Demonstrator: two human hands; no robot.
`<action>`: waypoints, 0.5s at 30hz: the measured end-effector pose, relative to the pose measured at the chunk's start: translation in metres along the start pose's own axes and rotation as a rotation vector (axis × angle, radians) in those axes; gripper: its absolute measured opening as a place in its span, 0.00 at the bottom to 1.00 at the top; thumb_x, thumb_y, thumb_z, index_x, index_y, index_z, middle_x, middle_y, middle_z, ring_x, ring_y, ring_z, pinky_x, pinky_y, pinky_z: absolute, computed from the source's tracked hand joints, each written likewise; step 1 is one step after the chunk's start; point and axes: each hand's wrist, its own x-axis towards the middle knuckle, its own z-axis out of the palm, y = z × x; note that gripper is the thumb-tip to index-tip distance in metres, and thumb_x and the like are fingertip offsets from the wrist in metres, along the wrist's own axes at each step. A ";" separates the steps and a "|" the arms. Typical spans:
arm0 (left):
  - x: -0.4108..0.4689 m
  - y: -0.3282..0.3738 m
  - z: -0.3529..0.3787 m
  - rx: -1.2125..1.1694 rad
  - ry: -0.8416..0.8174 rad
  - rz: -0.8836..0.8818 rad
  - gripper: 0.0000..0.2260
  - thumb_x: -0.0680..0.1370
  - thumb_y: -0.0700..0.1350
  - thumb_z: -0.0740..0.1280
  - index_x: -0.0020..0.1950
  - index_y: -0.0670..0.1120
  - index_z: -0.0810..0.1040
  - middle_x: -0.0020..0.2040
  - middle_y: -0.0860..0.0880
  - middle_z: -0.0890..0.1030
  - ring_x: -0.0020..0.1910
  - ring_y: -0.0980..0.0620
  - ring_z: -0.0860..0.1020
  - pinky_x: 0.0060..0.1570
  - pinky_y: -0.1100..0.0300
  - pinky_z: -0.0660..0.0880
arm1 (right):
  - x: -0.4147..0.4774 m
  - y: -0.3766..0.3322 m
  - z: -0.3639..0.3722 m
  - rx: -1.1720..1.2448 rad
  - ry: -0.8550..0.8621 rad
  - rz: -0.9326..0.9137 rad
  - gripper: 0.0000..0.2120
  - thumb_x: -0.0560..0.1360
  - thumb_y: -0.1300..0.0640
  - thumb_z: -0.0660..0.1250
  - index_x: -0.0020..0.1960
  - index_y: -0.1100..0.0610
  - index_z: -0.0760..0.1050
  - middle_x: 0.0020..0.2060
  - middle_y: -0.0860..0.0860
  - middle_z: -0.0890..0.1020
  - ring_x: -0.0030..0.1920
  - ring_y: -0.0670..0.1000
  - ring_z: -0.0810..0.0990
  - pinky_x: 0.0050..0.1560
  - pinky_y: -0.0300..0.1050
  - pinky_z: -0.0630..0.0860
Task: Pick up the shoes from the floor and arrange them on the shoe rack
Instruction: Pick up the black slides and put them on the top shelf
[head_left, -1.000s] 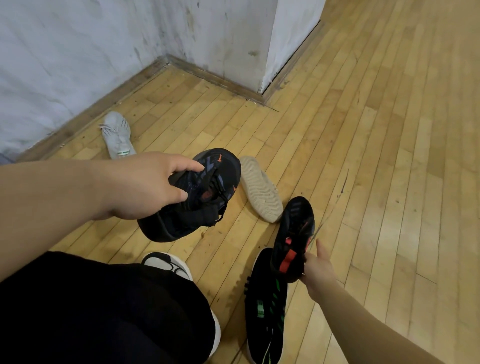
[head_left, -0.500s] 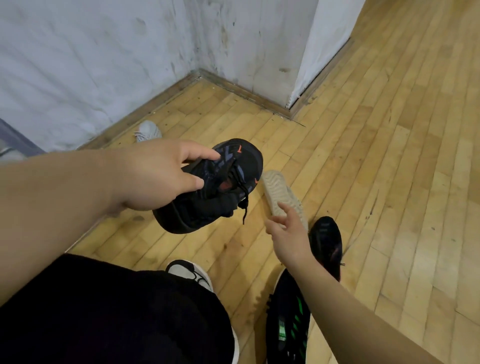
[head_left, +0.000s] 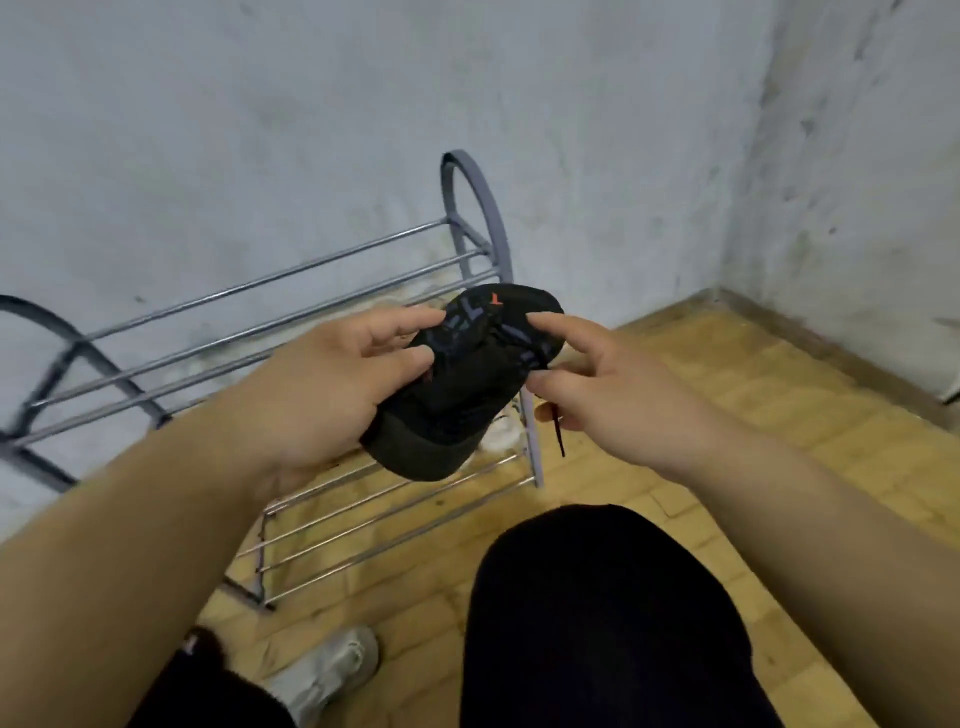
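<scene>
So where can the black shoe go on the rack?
On the shoe rack, the top rails look bare between the arched ends. The bottom rails are bare too. It's crowded near the right post, where something white sits behind the black shoe.

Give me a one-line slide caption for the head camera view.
Left hand and right hand hold a black sneaker over the metal shoe rack.

L hand (head_left: 322, 395) grips shoe (head_left: 467, 400), R hand (head_left: 613, 395) pinches it.
</scene>
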 end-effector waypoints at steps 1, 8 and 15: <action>-0.016 -0.007 -0.017 -0.036 0.061 -0.020 0.14 0.84 0.41 0.65 0.63 0.57 0.83 0.57 0.50 0.87 0.57 0.47 0.85 0.67 0.41 0.75 | 0.003 -0.020 0.016 -0.001 -0.075 -0.016 0.22 0.80 0.54 0.68 0.69 0.34 0.71 0.47 0.48 0.87 0.45 0.49 0.88 0.57 0.61 0.82; -0.120 -0.059 -0.100 -0.279 0.392 -0.070 0.11 0.84 0.45 0.64 0.56 0.55 0.86 0.52 0.47 0.88 0.53 0.46 0.86 0.48 0.52 0.79 | -0.006 -0.117 0.136 -0.045 -0.470 -0.061 0.08 0.82 0.45 0.64 0.54 0.31 0.77 0.53 0.41 0.84 0.48 0.50 0.88 0.51 0.49 0.83; -0.217 -0.118 -0.174 -0.386 0.714 -0.095 0.13 0.86 0.46 0.60 0.65 0.52 0.83 0.57 0.47 0.87 0.58 0.48 0.84 0.60 0.45 0.80 | -0.019 -0.173 0.282 -0.080 -0.675 -0.046 0.11 0.82 0.41 0.61 0.63 0.35 0.73 0.55 0.43 0.84 0.48 0.50 0.88 0.54 0.54 0.82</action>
